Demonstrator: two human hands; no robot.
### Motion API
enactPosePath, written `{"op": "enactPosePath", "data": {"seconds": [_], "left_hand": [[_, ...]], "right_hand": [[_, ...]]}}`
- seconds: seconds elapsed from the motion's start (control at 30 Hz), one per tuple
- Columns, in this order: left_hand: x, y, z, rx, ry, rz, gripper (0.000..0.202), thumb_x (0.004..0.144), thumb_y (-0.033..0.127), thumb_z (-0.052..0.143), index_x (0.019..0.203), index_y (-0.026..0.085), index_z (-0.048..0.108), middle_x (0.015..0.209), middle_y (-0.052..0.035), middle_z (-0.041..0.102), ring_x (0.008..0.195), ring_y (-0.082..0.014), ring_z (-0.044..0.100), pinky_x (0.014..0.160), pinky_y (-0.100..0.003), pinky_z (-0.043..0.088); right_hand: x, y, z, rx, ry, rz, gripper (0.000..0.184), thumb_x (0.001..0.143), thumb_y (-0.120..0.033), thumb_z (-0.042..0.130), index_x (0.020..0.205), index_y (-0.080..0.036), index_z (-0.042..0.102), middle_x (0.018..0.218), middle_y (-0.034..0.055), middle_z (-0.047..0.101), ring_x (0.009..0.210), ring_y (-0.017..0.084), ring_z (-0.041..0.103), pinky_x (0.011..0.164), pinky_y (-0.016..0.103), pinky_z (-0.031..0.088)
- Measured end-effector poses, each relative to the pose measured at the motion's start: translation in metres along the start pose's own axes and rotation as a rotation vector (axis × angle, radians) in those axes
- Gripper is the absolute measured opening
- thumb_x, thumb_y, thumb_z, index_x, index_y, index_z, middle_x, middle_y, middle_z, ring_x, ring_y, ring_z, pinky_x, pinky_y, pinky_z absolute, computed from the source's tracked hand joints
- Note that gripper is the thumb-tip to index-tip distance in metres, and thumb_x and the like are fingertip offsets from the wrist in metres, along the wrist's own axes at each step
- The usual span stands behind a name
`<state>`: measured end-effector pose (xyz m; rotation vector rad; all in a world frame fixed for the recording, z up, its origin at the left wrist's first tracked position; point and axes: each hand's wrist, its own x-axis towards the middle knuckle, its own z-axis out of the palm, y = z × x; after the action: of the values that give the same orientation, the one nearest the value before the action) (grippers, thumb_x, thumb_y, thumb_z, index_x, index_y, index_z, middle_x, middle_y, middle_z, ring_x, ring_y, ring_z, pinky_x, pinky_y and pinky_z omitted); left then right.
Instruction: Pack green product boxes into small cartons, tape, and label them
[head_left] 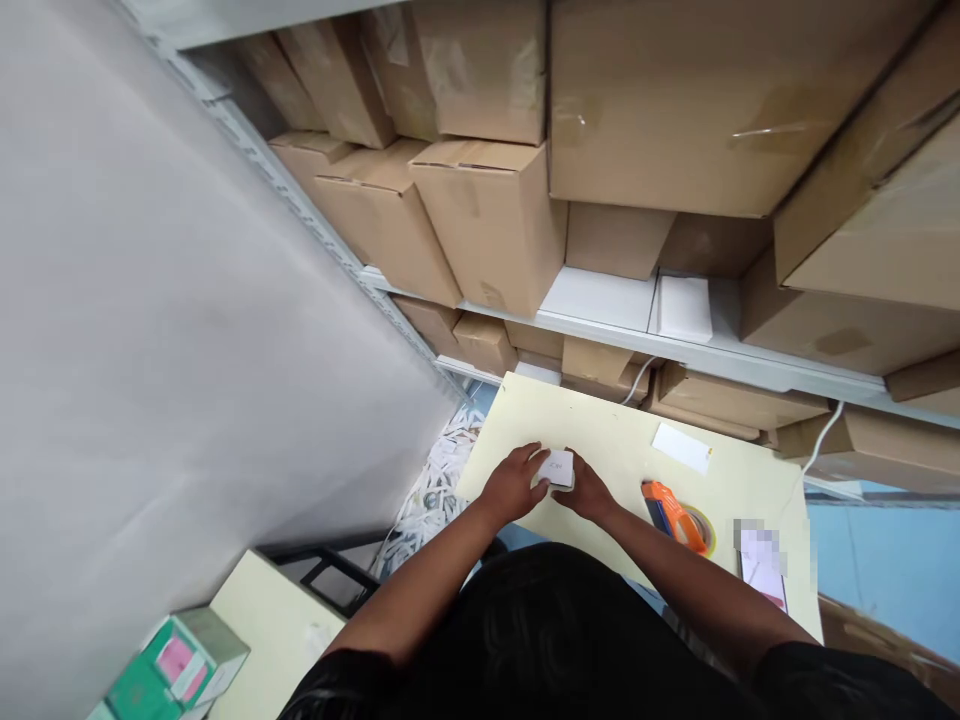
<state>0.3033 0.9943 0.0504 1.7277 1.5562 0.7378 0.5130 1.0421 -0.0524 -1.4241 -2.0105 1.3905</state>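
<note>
Two sides of the box (556, 467) are gripped by the left hand (513, 482) and right hand (586, 488), which I think holds it steady over the table (596, 425).

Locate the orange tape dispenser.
In the head view, the dispenser lies on the table, right of the right hand, below the flat white item.
</note>
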Motion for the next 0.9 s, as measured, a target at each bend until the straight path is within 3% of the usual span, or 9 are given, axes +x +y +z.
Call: {"op": "enactPosePath", "data": {"seconds": [0.17, 0.4, 0.53, 0.67, 0.8, 0.9], "left_hand": [[0.027, -0.009, -0.012, -0.003, -0.091, 0.096, 0.049, 0.077, 0.031, 0.078, 0.125, 0.024, 0.070, 0.147, -0.0127, 0.060, 0.134, -0.0367, 0.054, 0.119, -0.053, 0.038], [0.062, -0.019, -0.030, 0.142, -0.436, 0.232, 0.047, 0.072, 0.029, 0.079, 0.118, 0.020, 0.070, 0.145, -0.0167, 0.060, 0.126, -0.0408, 0.058, 0.111, -0.052, 0.043], [0.075, -0.019, -0.030, 0.130, -0.492, 0.287, 0.040, 0.072, 0.033, 0.080, 0.108, 0.019, 0.070, 0.133, -0.0193, 0.066, 0.117, -0.0392, 0.062, 0.107, -0.049, 0.045], [0.080, -0.014, -0.027, 0.236, -0.541, 0.343, 0.039, 0.069, 0.032, 0.082, 0.104, 0.017, 0.071, 0.121, -0.0210, 0.068, 0.110, -0.0403, 0.063, 0.102, -0.049, 0.047], [0.080, -0.007, -0.021, 0.364, -0.580, 0.371, 0.039, 0.068, 0.032, 0.083, 0.102, 0.014, 0.073, 0.111, -0.0241, 0.068, 0.104, -0.0436, 0.064, 0.096, -0.054, 0.048], [0.078, -0.002, -0.014, 0.375, -0.584, 0.345, 0.044, 0.069, 0.036, 0.082, 0.105, 0.013, 0.072, 0.105, -0.0244, 0.069, 0.102, -0.0453, 0.065, 0.094, -0.056, 0.048]], "right_hand": [[-0.009, -0.028, -0.002, 0.025, 0.169, 0.011, 0.096, 0.068, -0.034, 0.083, 0.152, -0.021, 0.038, 0.143, 0.0156, 0.057, 0.128, 0.034, 0.058, 0.104, 0.049, 0.050], [-0.021, -0.056, 0.010, 0.022, 0.300, 0.145, 0.082, 0.071, -0.034, 0.084, 0.144, -0.025, 0.048, 0.123, 0.0104, 0.069, 0.110, 0.030, 0.067, 0.090, 0.044, 0.054], [-0.027, -0.066, 0.013, -0.007, 0.383, 0.187, 0.090, 0.071, -0.034, 0.084, 0.150, -0.025, 0.042, 0.134, 0.0118, 0.065, 0.118, 0.031, 0.064, 0.096, 0.045, 0.053], [-0.031, -0.069, 0.012, -0.086, 0.372, 0.191, 0.093, 0.073, -0.034, 0.083, 0.154, -0.024, 0.038, 0.145, 0.0146, 0.059, 0.127, 0.032, 0.060, 0.104, 0.047, 0.049], [-0.032, -0.067, 0.011, -0.136, 0.329, 0.170, 0.095, 0.073, -0.035, 0.084, 0.155, -0.022, 0.038, 0.145, 0.0172, 0.058, 0.130, 0.033, 0.059, 0.106, 0.048, 0.048], [-0.030, -0.064, 0.008, -0.132, 0.299, 0.160, 0.096, 0.070, -0.034, 0.086, 0.153, -0.025, 0.040, 0.140, 0.0145, 0.062, 0.125, 0.032, 0.062, 0.103, 0.047, 0.050]]}}
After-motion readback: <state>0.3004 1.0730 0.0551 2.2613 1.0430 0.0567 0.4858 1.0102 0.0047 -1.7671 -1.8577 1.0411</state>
